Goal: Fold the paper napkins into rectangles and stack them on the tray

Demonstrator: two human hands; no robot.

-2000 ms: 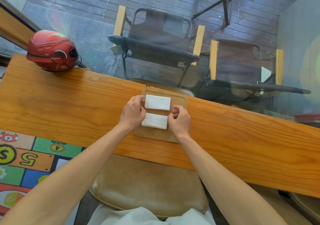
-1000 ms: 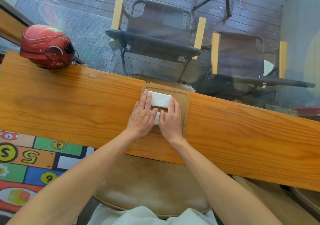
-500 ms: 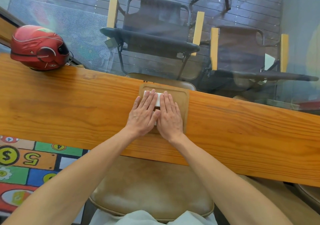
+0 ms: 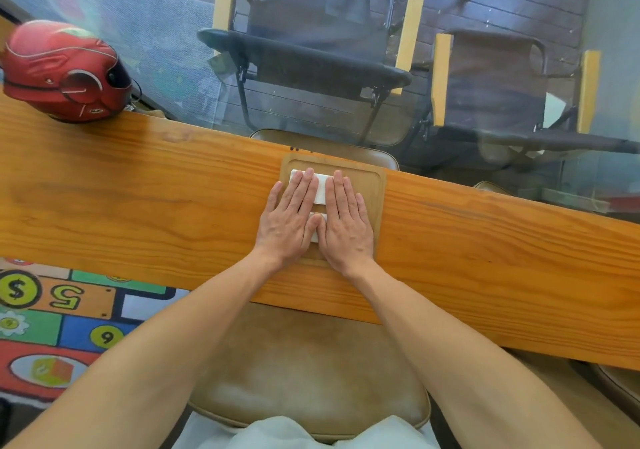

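Note:
A wooden tray (image 4: 375, 185) lies on the long wooden table (image 4: 138, 203) near its far edge. On the tray are two folded white napkins, the far napkin (image 4: 321, 189) and the near napkin (image 4: 316, 230), both mostly hidden under my hands. My left hand (image 4: 289, 222) and my right hand (image 4: 346, 222) lie flat side by side with straight fingers, pressing down on the napkins. Fingertips reach onto the far napkin.
A red helmet (image 4: 65, 71) sits at the table's far left edge. Beyond a glass pane stand two folding chairs (image 4: 311, 54). A tan stool seat (image 4: 308, 372) is under me, and a colourful play mat (image 4: 62, 317) covers the floor at left.
Two seconds ago my hands held the near napkin by its ends. They then flattened over both napkins and now press down, fingers spread slightly further forward.

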